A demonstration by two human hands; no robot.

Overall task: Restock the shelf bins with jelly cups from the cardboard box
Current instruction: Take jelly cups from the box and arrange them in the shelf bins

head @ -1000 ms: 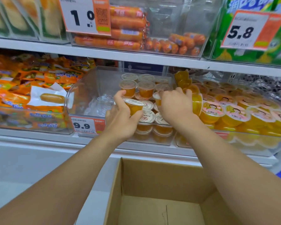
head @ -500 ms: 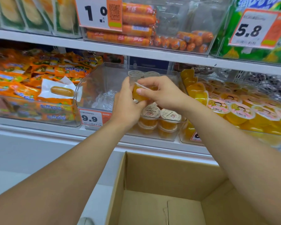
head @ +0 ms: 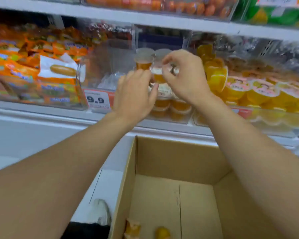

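Both hands are up at the clear middle shelf bin (head: 109, 66), which holds stacked orange jelly cups (head: 173, 106). My right hand (head: 185, 80) pinches the rim of one orange jelly cup (head: 158, 75) from above. My left hand (head: 134, 97) is curled against that cup's left side from below; the frame is blurred. More cups stand upright behind it (head: 143, 59). Below, the open cardboard box (head: 179, 159) shows two orange jelly cups (head: 162, 232) on its floor near the bottom edge.
A bin of larger yellow jelly cups (head: 259, 95) sits to the right. Orange snack packets (head: 33, 69) fill the bin at left. A 9.9 price tag (head: 97, 100) hangs on the middle bin's front. Sausages (head: 145, 2) lie on the shelf above. A white shoe (head: 100, 213) shows on the floor.
The view tilted down, revealing the box floor and its cups. Both hands stayed at the middle bin around one cup, with the right hand's pinch now on the cup's rim.
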